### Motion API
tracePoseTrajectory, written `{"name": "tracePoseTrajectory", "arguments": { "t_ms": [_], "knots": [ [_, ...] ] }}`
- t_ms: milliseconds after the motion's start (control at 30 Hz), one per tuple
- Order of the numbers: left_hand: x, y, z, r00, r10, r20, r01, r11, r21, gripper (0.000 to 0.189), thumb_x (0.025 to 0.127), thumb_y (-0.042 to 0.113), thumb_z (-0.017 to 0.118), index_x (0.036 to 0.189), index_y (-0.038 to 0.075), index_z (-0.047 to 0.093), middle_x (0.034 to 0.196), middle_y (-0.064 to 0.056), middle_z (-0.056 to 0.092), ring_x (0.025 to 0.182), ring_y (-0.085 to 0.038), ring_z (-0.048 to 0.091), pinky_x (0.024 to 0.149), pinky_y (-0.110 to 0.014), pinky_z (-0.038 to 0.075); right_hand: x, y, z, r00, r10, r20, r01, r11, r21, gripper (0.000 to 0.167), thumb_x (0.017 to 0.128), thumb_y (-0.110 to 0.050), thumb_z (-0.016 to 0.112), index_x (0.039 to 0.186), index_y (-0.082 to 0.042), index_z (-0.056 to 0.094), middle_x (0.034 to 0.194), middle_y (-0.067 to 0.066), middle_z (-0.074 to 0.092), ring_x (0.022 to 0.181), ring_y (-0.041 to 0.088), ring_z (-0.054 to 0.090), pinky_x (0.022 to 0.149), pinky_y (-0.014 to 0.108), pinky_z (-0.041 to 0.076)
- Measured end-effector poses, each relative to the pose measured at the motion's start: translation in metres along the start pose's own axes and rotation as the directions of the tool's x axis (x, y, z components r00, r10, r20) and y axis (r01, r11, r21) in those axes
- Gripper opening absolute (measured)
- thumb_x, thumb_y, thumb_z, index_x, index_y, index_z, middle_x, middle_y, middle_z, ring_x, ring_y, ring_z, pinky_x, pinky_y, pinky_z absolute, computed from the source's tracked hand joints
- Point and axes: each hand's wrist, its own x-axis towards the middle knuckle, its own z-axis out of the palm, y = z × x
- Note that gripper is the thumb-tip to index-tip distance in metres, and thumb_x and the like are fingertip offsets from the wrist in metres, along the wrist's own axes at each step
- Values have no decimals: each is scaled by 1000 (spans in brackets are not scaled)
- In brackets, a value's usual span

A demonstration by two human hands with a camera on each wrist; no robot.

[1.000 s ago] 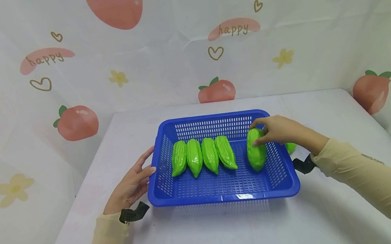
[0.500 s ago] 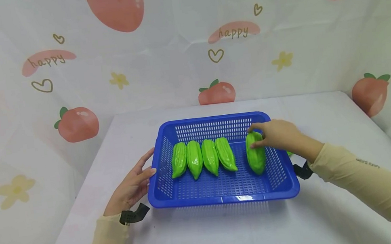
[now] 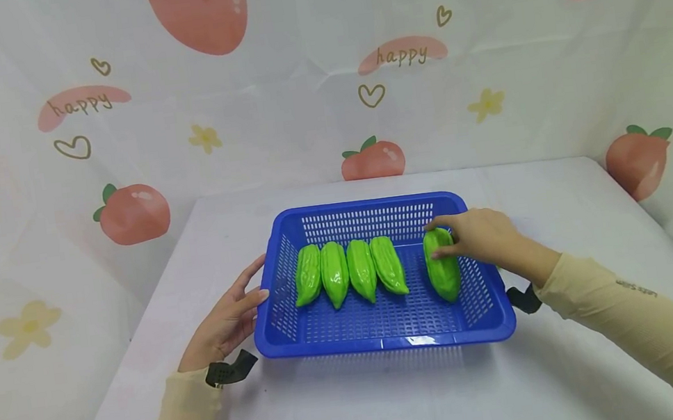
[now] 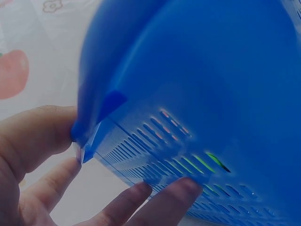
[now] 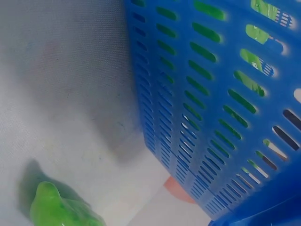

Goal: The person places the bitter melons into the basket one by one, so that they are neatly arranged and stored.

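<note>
A blue plastic basket (image 3: 384,344) with slotted walls stands on the table. Toward its left side, several bright green bitter melons (image 3: 335,273) lie in a row, glossy and ridged. My right hand (image 3: 491,236) reaches over the right rim and grips one more bitter melon (image 3: 444,277) by its upper part, inside the basket near the right wall. Thumb and fingers of my left hand (image 3: 224,325) pinch the basket's left rim; the left wrist view shows other fingers (image 4: 164,202) against the slotted wall. The right wrist view shows melons through the slots but not the right hand.
Outside the basket's right wall, another green bitter melon (image 5: 61,209) lies on the white tabletop (image 3: 386,407), mostly hidden in the head view. A white curtain (image 3: 286,104) with printed fruit and flowers hangs behind the table.
My right hand and its bitter melon have come slightly down and nearer within the basket. The wrist now covers most of the melon outside. My left hand stays at the rim.
</note>
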Motion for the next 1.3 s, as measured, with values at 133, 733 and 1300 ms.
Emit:
{"name": "tracePoseTrajectory", "arguments": {
  "t_ms": [133,733,1300],
  "knots": [
    [-1,0,-1,1000,0,20,0,1000,-5,70,96,24,61,152,41,22,120,-7,56,95,-17,68,84,-30,57,-1,0,-1,1000,1,0,-1,1000,-1,57,76,-49,77,124,-22,65,68,1,62,58,18,54,45,26,40],
    [-1,0,-2,1000,-7,12,8,1000,-15,69,96,24,61,151,43,23,116,-5,58,91,-15,69,81,-30,58,-4,-2,1,1000,8,-9,-8,1000,-25,50,76,-33,82,122,-20,68,98,12,74,84,31,69,53,31,52],
    [2,-2,-2,1000,7,-7,-7,1000,23,72,95,26,63,151,43,22,124,-8,55,100,-19,68,86,-34,57,-2,4,-3,997,50,52,-56,990,126,50,80,-35,78,125,-15,65,106,16,72,92,35,69,69,42,59]
  ]
}}
